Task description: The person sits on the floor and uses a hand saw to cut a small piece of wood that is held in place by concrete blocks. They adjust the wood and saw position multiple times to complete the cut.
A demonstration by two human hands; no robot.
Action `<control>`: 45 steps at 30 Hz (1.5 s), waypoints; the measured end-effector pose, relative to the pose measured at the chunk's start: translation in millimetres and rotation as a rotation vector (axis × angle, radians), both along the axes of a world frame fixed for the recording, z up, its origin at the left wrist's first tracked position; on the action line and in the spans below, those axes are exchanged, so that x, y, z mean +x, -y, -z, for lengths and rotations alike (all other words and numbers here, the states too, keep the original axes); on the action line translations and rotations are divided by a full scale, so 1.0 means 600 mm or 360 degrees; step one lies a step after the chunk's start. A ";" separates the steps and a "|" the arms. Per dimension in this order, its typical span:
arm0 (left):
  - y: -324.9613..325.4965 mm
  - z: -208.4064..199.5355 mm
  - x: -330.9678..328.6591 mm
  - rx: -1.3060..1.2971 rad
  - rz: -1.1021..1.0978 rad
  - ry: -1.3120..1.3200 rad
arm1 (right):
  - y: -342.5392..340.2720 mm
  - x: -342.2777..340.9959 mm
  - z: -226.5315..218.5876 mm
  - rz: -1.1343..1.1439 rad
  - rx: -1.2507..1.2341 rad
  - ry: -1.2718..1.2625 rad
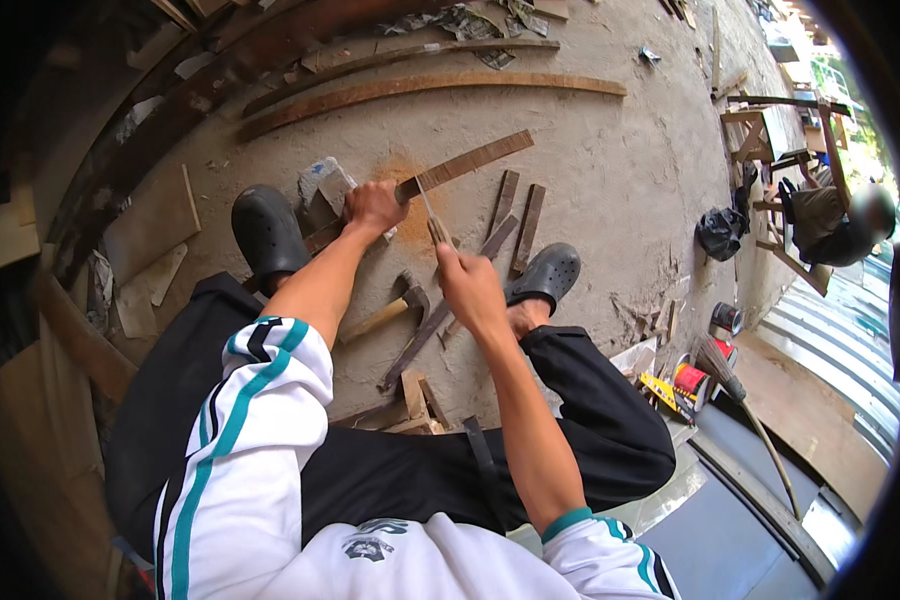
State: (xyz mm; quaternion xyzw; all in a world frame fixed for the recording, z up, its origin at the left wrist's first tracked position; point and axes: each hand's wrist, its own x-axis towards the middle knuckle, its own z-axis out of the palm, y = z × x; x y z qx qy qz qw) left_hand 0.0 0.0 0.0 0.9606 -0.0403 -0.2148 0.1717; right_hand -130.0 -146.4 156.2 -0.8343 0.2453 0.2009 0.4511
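My left hand (pixel 375 207) is closed around a narrow brown wood strip (pixel 480 160), pressing it down by a pale block (pixel 322 185) on the floor. The strip's free end points up and to the right. In my right hand (pixel 470 285) is the wooden handle of a hand saw (pixel 440 232). Its thin blade, seen nearly edge-on, meets the strip just right of my left fingers. Orange-brown sawdust (pixel 402 165) lies around the strip. Between my feet lie a hammer (pixel 385 312) and a long dark wood strip (pixel 445 305).
Two short strips (pixel 527 230) lie by my right shoe (pixel 545 275). Long boards (pixel 440 88) stretch across the far floor. Cans (pixel 690 380) and a brush-like tool (pixel 720 368) stand at the right. Another person (pixel 830 220) sits farther right near a black bag (pixel 722 233).
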 end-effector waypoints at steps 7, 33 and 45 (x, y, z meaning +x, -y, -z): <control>-0.014 0.000 -0.011 -0.0053 0.0035 0.0051 | 0.023 -0.170 -0.184 0.0023 0.0113 -0.0172; -0.014 -0.008 -0.008 -0.0038 0.0030 0.0078 | 0.005 -0.089 -0.036 -0.0084 0.0051 0.0152; -0.010 0.022 -0.010 -0.0059 0.0057 0.0122 | 0.024 0.004 0.107 -0.0018 0.0154 0.0324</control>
